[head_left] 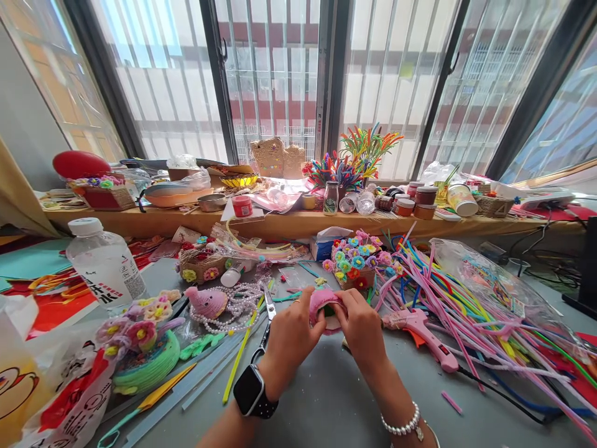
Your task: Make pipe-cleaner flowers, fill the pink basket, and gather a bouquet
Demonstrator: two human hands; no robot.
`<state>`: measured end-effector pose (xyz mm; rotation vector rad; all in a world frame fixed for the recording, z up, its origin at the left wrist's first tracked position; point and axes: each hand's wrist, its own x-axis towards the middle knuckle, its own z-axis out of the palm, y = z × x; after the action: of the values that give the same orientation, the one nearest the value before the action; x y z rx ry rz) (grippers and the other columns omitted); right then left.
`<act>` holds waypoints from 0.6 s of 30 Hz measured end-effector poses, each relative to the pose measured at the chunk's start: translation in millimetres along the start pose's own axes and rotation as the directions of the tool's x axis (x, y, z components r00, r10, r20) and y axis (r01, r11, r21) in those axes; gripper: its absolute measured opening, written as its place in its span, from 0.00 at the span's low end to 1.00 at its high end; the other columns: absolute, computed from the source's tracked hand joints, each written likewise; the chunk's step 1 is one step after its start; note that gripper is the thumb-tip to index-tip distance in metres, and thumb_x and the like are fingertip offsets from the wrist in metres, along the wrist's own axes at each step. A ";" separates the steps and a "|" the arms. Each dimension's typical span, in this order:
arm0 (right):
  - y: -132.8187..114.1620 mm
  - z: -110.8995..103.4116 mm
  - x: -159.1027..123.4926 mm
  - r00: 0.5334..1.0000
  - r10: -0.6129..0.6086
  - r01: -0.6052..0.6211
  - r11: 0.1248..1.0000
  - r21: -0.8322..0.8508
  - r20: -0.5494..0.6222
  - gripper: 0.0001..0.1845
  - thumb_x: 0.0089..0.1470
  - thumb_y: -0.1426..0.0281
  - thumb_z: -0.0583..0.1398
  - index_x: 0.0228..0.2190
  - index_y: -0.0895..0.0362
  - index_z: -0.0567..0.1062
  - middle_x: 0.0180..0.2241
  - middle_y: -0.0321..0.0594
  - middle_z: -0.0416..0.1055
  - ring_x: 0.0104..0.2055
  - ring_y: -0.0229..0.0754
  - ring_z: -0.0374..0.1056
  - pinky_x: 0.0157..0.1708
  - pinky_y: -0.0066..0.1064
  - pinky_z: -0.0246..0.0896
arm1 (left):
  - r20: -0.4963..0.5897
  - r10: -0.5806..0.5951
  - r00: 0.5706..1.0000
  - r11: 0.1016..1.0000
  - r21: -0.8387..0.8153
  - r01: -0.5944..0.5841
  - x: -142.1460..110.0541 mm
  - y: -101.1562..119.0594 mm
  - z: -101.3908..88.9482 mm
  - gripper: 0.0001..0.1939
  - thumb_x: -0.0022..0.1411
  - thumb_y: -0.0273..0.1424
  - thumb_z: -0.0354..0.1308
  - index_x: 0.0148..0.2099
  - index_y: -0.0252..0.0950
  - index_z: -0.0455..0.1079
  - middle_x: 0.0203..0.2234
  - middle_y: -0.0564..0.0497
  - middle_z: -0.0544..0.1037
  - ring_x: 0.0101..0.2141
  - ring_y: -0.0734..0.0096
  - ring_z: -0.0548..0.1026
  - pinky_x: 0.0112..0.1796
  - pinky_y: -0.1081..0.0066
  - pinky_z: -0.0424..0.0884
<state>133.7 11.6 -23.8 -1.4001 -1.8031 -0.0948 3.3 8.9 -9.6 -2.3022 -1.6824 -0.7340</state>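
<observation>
Between both hands, just above the grey tabletop, is a small pink rounded craft piece (321, 300) with a dark green inside. My left hand (291, 330), a black watch on its wrist, grips its left side with the thumb at the opening. On the other side my right hand (361, 323) pinches the rim, a beaded bracelet on that wrist. The fingers hide part of the piece. Scissors (269, 305) lie beside my left hand. To the right of my right hand rests a pink glue gun (426, 336) with a black cord.
Pink, yellow and blue pipe cleaners (466, 311) heap on the right. A basket of fuzzy flowers (357, 277) stands behind my hands. At left are a pink craft figure (208, 302), pearl strings (247, 311), glue sticks (172, 392) and a water bottle (105, 267). Jars (424, 196) line the windowsill.
</observation>
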 end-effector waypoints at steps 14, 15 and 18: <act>-7.6 -4.5 0.8 0.992 -0.084 0.072 0.990 -0.120 -0.095 0.04 0.48 0.74 0.53 0.24 0.58 0.66 0.26 0.39 0.64 0.31 0.42 0.59 0.31 0.32 0.56 | 0.141 -0.149 0.979 0.988 -0.023 0.153 3.0 -3.9 -2.8 0.16 0.57 0.34 0.43 0.48 0.39 0.61 0.29 0.48 0.77 0.31 0.65 0.74 0.27 0.73 0.62; -7.4 -3.7 0.7 0.991 -0.083 0.069 0.989 -0.132 -0.103 0.04 0.48 0.74 0.53 0.24 0.58 0.66 0.25 0.40 0.64 0.31 0.42 0.59 0.32 0.32 0.56 | 0.137 -0.146 0.980 0.988 -0.024 0.151 2.5 -2.8 -3.0 0.16 0.57 0.34 0.43 0.47 0.39 0.62 0.29 0.48 0.77 0.31 0.64 0.74 0.27 0.73 0.62; -6.5 -2.0 0.9 0.990 -0.070 0.052 0.988 -0.144 -0.119 0.04 0.49 0.74 0.53 0.24 0.59 0.66 0.25 0.40 0.63 0.31 0.42 0.58 0.32 0.32 0.56 | 0.132 -0.151 0.980 0.988 0.006 0.151 1.8 0.0 -3.7 0.17 0.57 0.34 0.43 0.48 0.39 0.61 0.28 0.48 0.77 0.29 0.64 0.74 0.26 0.73 0.62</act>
<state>129.4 8.8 -19.2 -1.4042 -1.7642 -0.3394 2.7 8.9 -5.5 -2.2907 -1.9332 -0.6241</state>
